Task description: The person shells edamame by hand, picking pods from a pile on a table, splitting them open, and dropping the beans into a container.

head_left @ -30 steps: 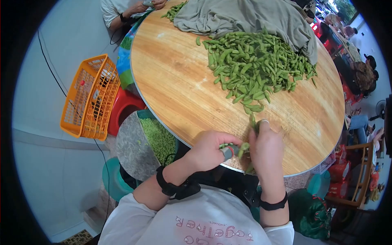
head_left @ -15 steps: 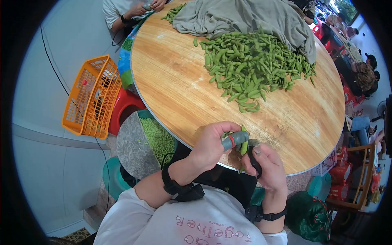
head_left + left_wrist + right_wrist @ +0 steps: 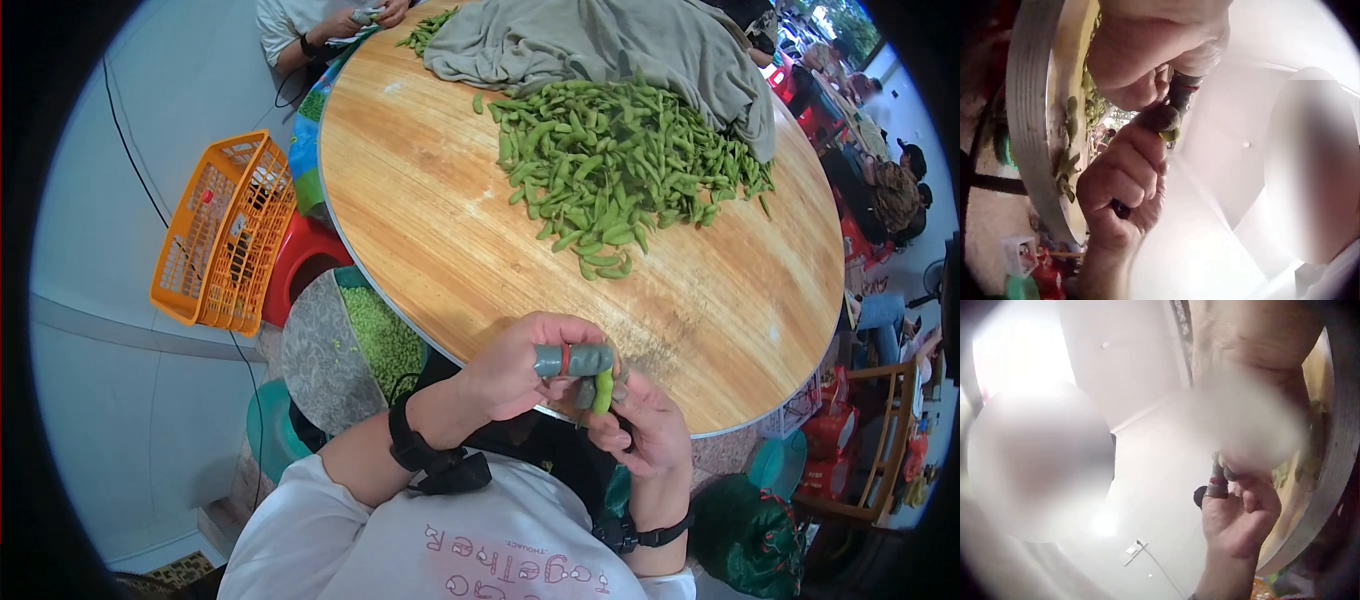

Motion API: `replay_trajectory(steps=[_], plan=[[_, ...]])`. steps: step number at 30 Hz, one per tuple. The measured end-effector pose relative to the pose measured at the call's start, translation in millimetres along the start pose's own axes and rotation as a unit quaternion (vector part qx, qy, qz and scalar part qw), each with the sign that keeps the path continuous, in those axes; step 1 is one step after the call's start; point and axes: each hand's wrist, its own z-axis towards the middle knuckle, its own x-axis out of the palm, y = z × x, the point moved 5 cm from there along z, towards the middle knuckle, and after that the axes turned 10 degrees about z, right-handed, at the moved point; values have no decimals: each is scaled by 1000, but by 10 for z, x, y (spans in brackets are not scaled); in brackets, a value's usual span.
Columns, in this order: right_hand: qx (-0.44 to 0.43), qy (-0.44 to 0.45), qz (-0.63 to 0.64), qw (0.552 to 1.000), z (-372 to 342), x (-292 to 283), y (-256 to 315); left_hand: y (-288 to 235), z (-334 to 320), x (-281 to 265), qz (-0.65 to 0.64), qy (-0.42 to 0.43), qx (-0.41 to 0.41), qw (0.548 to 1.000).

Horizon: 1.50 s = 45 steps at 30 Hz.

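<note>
A green soybean pod (image 3: 603,391) stands between both hands, over the near edge of the table. My left hand (image 3: 525,368) pinches it, with grey covers on the thumb and a finger. A red band (image 3: 565,360) circles the thumb cover. My right hand (image 3: 652,428) has its fingertips at the pod's other side. Its curled fingers hold a small black-handled tool (image 3: 1120,209), whose handle end shows by the palm in the left wrist view; its working end is hidden. Ahead lies a heap of pods (image 3: 610,165).
A grey cloth (image 3: 600,45) covers the back of the round wooden table (image 3: 420,190). Shelled beans (image 3: 382,335) fill a tub at the left, partly under a grey board (image 3: 325,350). An orange basket (image 3: 220,235) sits beside a red stool (image 3: 300,260). Another person's hands (image 3: 375,15) work at far left.
The right hand first reached forward near the heap's tip, then drew back and turned palm up. The left hand moved slightly right, and a pod now shows between both hands.
</note>
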Motion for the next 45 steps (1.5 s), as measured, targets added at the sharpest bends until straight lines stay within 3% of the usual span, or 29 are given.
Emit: replay_trajectory(steps=[2, 3, 4, 5, 7, 9, 11, 13, 14, 15, 16, 17, 18, 20, 21, 22, 24, 27, 28, 32, 34, 36, 37, 38, 40, 41, 42, 43, 45], plan=[[-54, -83, -125, 987, -5, 6, 98, -22, 17, 60, 0, -1, -14, 1000], [-53, -83, -128, 987, 7, 34, 95, -105, 28, 71, 186, -48, 47, 980], [-102, -117, -259, 953, 7, 52, 146, -191, 23, 94, 365, -94, 106, 920], [-149, -148, -384, 899, -4, 74, 211, -208, 33, 108, 363, -94, 108, 921], [-144, -154, -397, 893, 10, 51, 260, -261, 62, 102, 450, -123, 102, 879], [-139, -160, -410, 887, 19, 39, 329, -231, 106, 22, 426, -128, 104, 889], [-112, -174, -333, 920, 32, 6, 371, -202, 126, -43, 402, -135, 105, 899], [-116, -177, -347, 914, 53, 7, 380, -133, 136, -80, 243, -107, 69, 962], [-120, -180, -359, 908, 64, 6, 379, -126, 133, -92, 242, -109, 71, 962], [-119, -178, -360, 908, 95, -22, 342, -98, 137, -107, 138, -103, 57, 983], [-217, -150, -443, 857, 114, 15, 360, -69, 141, -109, 33, -96, 44, 994], [-310, -117, -517, 790, 108, 100, 365, -64, 142, -66, 31, -98, 46, 994], [-307, -114, -518, 790, 130, 133, 338, -72, 130, -34, 28, -148, 62, 987], [-356, -143, -715, 585, 127, 324, 297, -52, 96, -8, 24, -198, 77, 977], [-360, -151, -749, 535, 138, 383, 240, -74, 70, 4, 127, -215, 99, 963], [-359, -149, -750, 535, 158, 384, 189, -95, 51, 24, 228, -229, 119, 939], [-380, -144, -771, 491, 192, 379, 89, -71, 63, -49, 267, -242, 173, 917], [-381, -157, -743, 527, 303, 417, 121, -40, 30, -154, 84, -255, 115, 956], [-383, -165, -722, 552, 335, 427, 147, -58, 25, -176, 81, -255, 117, 956], [-399, -191, -699, 562, 451, 399, 180, -122, 9, -255, -2, -248, 118, 962], [-379, -189, -627, 654, 497, 361, 207, -189, -25, -275, -22, -263, 127, 956], [-180, -176, -535, 806, 533, 180, 292, -262, -79, -410, -6, -262, 151, 953], [-142, -175, -493, 840, 528, 167, 351, -294, -105, -454, 12, -262, 173, 949], [-232, -166, -594, 752, 555, 160, 475, -289, -109, -457, 9, -261, 173, 950], [-340, -186, -712, 586, 652, 353, 636, -270, -114, -399, 164, -260, 156, 939], [-340, -186, -713, 584, 660, 350, 639, -267, -117, -367, 242, -256, 148, 924], [-293, -200, -788, 503, 709, 339, 623, -261, -133, -357, 241, -256, 151, 924], [-242, -211, -852, 414, 759, 320, 606, -183, -111, -306, 211, -185, 105, 954], [-230, -219, -859, 403, 761, 292, 539, -130, -137, -247, 137, -75, 17, 988]])
